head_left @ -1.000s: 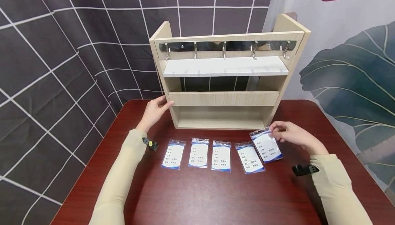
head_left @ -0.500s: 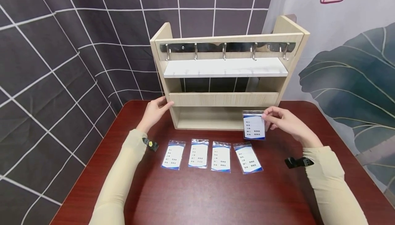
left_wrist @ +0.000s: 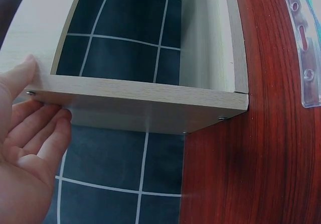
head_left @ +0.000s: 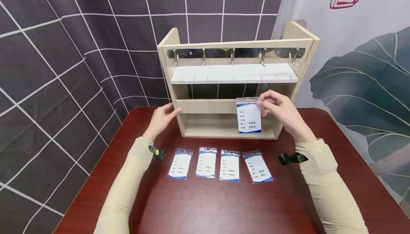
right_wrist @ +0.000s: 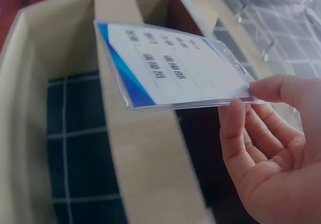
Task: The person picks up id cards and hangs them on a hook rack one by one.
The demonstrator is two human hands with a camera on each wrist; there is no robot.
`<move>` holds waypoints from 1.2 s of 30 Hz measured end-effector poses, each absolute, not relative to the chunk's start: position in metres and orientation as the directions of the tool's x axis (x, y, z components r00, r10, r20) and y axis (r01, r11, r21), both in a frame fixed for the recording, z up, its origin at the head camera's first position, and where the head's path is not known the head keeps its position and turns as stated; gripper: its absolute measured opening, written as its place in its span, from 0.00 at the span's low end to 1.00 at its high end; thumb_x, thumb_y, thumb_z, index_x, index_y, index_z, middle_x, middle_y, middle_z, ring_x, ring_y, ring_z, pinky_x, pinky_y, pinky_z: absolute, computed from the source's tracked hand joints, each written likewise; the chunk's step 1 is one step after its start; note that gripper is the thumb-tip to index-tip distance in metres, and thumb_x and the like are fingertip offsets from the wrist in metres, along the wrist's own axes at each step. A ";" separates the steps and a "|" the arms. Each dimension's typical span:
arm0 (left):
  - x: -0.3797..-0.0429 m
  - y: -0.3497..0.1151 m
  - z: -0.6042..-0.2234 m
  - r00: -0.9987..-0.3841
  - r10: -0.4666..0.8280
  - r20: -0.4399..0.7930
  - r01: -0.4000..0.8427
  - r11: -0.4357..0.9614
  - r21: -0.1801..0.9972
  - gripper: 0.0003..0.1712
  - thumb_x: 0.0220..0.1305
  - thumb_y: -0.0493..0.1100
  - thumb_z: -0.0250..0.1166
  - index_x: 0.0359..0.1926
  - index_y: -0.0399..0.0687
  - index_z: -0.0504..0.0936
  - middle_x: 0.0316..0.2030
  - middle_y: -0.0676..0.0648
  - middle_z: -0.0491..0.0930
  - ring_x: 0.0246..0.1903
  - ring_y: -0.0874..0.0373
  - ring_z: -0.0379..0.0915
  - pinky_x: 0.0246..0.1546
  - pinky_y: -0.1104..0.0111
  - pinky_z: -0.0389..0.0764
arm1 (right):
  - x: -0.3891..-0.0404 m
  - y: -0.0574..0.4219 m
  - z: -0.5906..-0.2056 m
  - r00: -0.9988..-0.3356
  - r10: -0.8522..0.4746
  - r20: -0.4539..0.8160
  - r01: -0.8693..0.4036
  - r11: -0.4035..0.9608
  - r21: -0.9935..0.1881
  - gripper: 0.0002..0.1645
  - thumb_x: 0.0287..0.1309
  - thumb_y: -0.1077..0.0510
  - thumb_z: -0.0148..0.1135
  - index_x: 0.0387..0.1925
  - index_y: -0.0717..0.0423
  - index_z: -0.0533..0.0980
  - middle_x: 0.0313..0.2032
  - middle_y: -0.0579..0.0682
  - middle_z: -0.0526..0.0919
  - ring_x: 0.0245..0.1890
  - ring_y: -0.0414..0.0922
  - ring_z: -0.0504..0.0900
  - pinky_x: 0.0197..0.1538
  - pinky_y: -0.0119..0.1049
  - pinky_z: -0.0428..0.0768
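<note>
My right hand (head_left: pixel 282 114) pinches a clear-sleeved ID badge (head_left: pixel 248 118) by its upper right corner, thumb on one face and fingers behind. The badge hangs upright in front of the shelf unit's lower opening; in the right wrist view its printed card (right_wrist: pixel 170 68) faces the camera. At the unit's left side, my left hand (head_left: pixel 160 121) grips the edge of the pale wooden shelf unit (head_left: pixel 205 106), thumb (left_wrist: pixel 22 76) on the front and fingertips against the outer side panel. Along the unit's upper board runs a metal rail with several hooks (head_left: pixel 232 57), none bearing a badge.
Several more ID badges (head_left: pixel 206 162) lie in a row on the reddish-brown table (head_left: pixel 205 205), the rightmost badge (head_left: pixel 257 167) slanted. A white shelf (head_left: pixel 234 73) juts out below the hooks. Behind hangs a dark gridded curtain (head_left: pixel 128 31).
My right hand has lifted the fifth badge off the table and carried it up and left, before the shelf unit. The left hand keeps its place on the unit's side.
</note>
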State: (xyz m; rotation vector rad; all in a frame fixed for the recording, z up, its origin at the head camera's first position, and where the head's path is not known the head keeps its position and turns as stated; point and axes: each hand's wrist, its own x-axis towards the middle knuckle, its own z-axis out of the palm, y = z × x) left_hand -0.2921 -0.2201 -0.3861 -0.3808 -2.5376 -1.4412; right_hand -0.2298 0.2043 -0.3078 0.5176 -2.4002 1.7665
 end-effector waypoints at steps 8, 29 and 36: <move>-0.294 -0.221 -0.389 -0.949 0.131 0.286 0.313 0.490 0.814 0.34 0.67 0.53 0.68 0.66 0.38 0.75 0.61 0.37 0.78 0.59 0.45 0.77 0.58 0.56 0.79 | -0.237 0.171 -0.284 -0.911 -0.189 0.367 -0.390 0.107 -0.915 0.06 0.66 0.62 0.64 0.43 0.59 0.79 0.29 0.47 0.84 0.27 0.41 0.77 0.33 0.30 0.81; -0.296 -0.221 -0.395 -0.942 0.119 0.314 0.331 0.474 0.816 0.34 0.67 0.55 0.69 0.64 0.37 0.77 0.58 0.36 0.80 0.57 0.44 0.78 0.58 0.55 0.80 | -0.254 0.095 -0.240 -0.859 -0.173 0.482 -0.478 -0.065 -0.876 0.06 0.59 0.65 0.70 0.33 0.51 0.81 0.29 0.45 0.87 0.29 0.40 0.80 0.32 0.30 0.79; -0.297 -0.225 -0.393 -0.933 0.166 0.320 0.360 0.465 0.809 0.32 0.67 0.50 0.69 0.65 0.34 0.76 0.59 0.34 0.79 0.59 0.43 0.77 0.57 0.56 0.80 | -0.258 0.075 -0.231 -0.855 -0.203 0.478 -0.462 -0.126 -0.878 0.07 0.60 0.66 0.69 0.33 0.54 0.78 0.30 0.45 0.86 0.31 0.40 0.81 0.35 0.32 0.82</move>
